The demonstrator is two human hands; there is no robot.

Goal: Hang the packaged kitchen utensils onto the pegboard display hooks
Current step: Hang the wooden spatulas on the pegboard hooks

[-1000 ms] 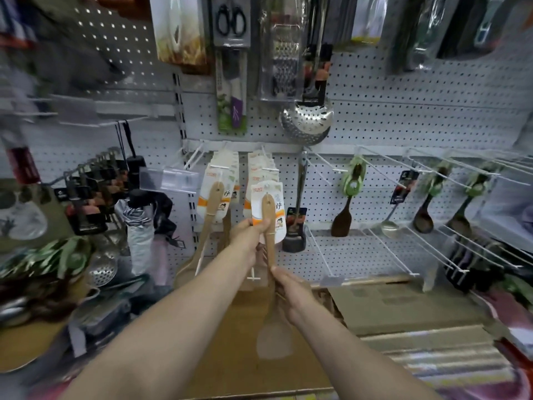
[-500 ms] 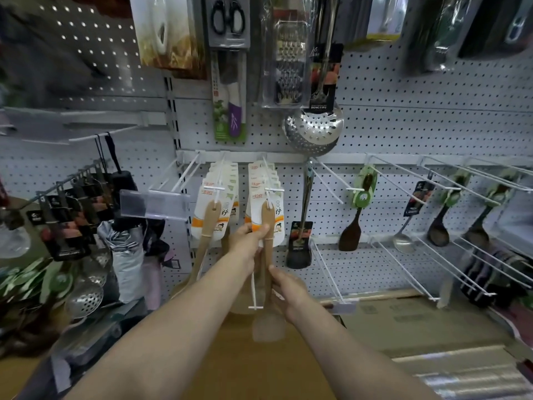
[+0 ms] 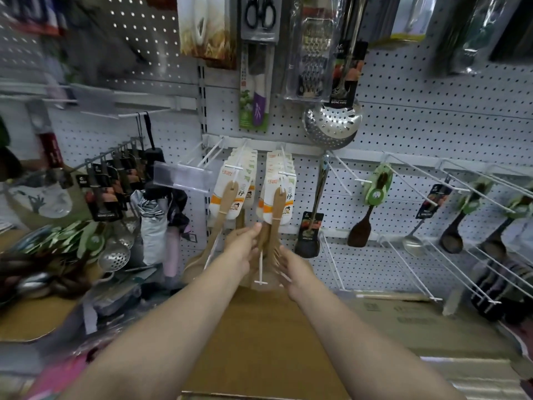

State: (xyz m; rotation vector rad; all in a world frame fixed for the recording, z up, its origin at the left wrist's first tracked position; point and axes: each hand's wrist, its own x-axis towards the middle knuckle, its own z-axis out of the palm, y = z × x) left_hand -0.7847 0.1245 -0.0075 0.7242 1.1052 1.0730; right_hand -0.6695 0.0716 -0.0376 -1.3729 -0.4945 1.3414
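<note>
Pegboard (image 3: 432,82) behind, both hands (image 3: 240,243) seemingly grip blurred wooden spatulas (image 3: 278,206).

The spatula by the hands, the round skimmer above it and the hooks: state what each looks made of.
Spatula: pale unfinished-looking wood or bamboo, matte tan, on a printed card that looks like paper.
Skimmer: seemingly stainless steel, a bright reflective bowl full of punched holes.
Hooks: thin wire, apparently metal with a white coating, evenly white and slightly glossy.
</note>
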